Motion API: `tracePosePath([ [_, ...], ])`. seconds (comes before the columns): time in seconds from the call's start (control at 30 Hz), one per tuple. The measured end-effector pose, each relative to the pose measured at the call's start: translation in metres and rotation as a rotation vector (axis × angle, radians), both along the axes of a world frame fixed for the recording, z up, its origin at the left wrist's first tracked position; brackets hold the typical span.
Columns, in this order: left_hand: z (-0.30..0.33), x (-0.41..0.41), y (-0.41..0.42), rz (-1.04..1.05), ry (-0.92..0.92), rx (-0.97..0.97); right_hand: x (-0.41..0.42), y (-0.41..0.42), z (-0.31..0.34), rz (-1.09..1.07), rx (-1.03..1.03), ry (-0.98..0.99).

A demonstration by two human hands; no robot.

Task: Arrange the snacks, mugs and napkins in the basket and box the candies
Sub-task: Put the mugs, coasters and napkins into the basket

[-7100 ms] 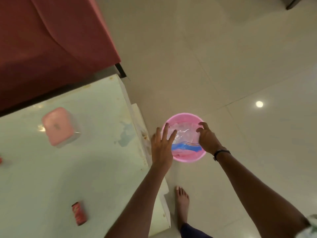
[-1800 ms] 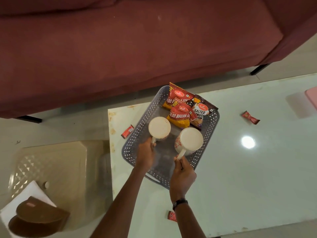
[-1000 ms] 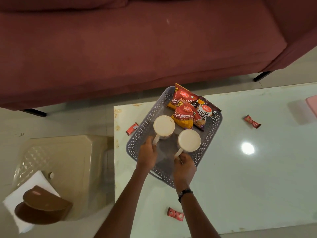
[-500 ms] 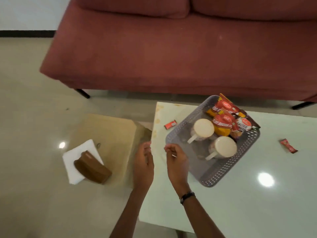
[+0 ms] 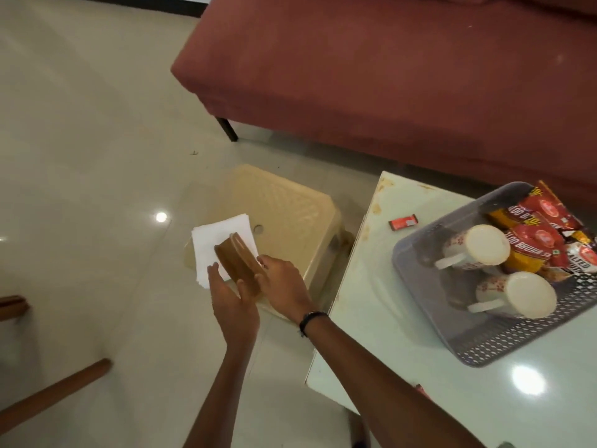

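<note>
Hands meet at the brown wooden napkin holder [image 5: 239, 270] on the beige plastic stool [image 5: 290, 218], which I'll use as my landmark. The left hand [image 5: 234, 305] lies flat and open against the holder's near side; the right hand [image 5: 284, 286] cups its other side with fingers spread, so the holder sits pressed between the two. White napkins [image 5: 216, 240] lie under the holder at the stool's left corner. Right of the stool stands the glass table [image 5: 371, 318], bearing the grey basket [image 5: 484, 344] with two mugs [image 5: 475, 250] and snack packets [image 5: 542, 221] inside. One red candy [image 5: 403, 222] lies between stool and basket.
</note>
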State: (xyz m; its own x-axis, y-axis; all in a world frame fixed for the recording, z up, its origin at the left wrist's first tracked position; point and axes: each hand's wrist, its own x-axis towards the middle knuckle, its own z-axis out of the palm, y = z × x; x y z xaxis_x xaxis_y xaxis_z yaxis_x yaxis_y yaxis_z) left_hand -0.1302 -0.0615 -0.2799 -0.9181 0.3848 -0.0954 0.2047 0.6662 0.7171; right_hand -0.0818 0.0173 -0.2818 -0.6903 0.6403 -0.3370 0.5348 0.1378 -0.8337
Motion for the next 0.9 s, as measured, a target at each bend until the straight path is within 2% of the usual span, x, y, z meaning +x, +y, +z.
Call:
tracePosePath([
  [0.1,-0.009,-0.009,0.002,-0.012,-0.104,-0.087,-0.01,-0.006,-0.007,0.071,0.031,-0.056],
  [0.2,-0.013,-0.014,0.005,-0.018,-0.08,-0.141,-0.015,-0.008,-0.013,0.085,0.078,-0.104],
  [0.47,-0.003,0.005,0.018,-0.078,-0.034,-0.068,0.011,-0.001,-0.005,-0.031,0.13,-0.008],
  [0.63,0.013,0.05,0.046,-0.19,-0.029,-0.013,0.064,0.016,0.01,-0.183,0.211,0.041],
  [0.77,0.027,0.108,0.07,-0.359,-0.029,0.048,0.131,0.035,0.016,-0.316,0.288,0.008],
  [0.9,0.03,0.171,0.089,-0.516,-0.108,0.09,0.206,0.054,0.016,-0.382,0.406,-0.048],
])
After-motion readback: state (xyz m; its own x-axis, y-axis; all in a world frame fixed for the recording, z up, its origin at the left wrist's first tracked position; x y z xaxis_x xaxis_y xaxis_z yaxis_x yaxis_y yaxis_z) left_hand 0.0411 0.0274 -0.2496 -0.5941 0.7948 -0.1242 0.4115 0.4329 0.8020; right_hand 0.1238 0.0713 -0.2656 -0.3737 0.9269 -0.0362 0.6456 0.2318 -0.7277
